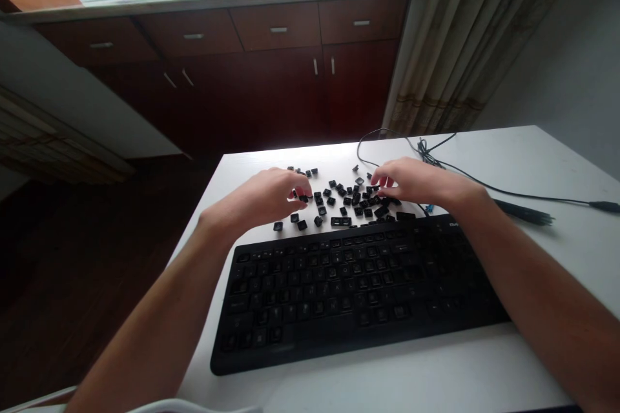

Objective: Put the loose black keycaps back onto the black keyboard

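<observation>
Left hand (pixel 277 190) fingers half-curled, keycap (pixel 303 198) by the thumb, right hand (pixel 404 179) fingers loosely curled among loose keycaps (pixel 356 197) behind the keyboard (pixel 334 287) on the white table (pixel 378 381); can't tell if either grips, best pinch 1 at a time by its sides.

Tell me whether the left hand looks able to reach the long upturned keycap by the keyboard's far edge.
Probably yes. The left hand is close by, and nothing covers the long upturned keycap; just a few small loose keycaps lie between, seemingly low enough to pass over.
</observation>
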`<state>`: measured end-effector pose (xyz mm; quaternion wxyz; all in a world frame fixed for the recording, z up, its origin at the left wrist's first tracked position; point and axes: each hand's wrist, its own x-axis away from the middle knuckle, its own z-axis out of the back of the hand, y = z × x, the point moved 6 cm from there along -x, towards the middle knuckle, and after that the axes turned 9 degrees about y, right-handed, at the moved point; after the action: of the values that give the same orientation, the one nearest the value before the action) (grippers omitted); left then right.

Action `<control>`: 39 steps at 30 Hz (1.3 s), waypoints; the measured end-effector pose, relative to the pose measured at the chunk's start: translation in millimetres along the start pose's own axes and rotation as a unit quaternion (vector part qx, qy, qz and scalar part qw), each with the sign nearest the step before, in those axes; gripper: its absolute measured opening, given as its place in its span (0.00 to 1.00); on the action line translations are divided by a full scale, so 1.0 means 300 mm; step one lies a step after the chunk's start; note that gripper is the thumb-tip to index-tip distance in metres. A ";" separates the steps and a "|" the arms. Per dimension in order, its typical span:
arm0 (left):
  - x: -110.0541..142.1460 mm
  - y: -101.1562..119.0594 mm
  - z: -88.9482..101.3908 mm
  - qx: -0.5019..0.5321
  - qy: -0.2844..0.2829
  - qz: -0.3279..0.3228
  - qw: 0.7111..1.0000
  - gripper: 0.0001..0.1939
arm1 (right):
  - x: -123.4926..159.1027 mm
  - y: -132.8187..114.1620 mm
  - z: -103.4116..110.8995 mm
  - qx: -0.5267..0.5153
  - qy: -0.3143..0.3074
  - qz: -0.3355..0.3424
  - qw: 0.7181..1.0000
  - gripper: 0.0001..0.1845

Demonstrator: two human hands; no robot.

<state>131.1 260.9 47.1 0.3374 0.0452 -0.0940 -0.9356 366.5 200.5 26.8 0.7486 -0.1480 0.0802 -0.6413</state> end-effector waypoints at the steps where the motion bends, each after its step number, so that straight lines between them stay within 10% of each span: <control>1: 0.000 -0.001 0.000 -0.002 -0.002 0.002 1.000 0.12 | 0.000 -0.002 0.000 0.000 0.001 0.003 1.000 0.18; 14: 0.001 0.003 -0.015 -0.003 -0.008 -0.010 1.000 0.12 | 0.003 0.017 0.023 -0.020 0.027 -0.001 0.999 0.11; 27: 0.014 0.090 -0.002 0.012 -0.043 -0.054 0.998 0.09 | 0.187 -0.047 0.252 -0.052 0.192 0.053 0.979 0.12; 39: 0.019 0.134 -0.002 -0.005 -0.050 -0.077 0.996 0.09 | 0.593 0.088 -0.003 -0.116 0.303 0.017 0.946 0.10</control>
<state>151.7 226.8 54.8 0.2595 0.0034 -0.1023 -0.9603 420.2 28.8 29.7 0.6776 -0.0313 0.3797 -0.6291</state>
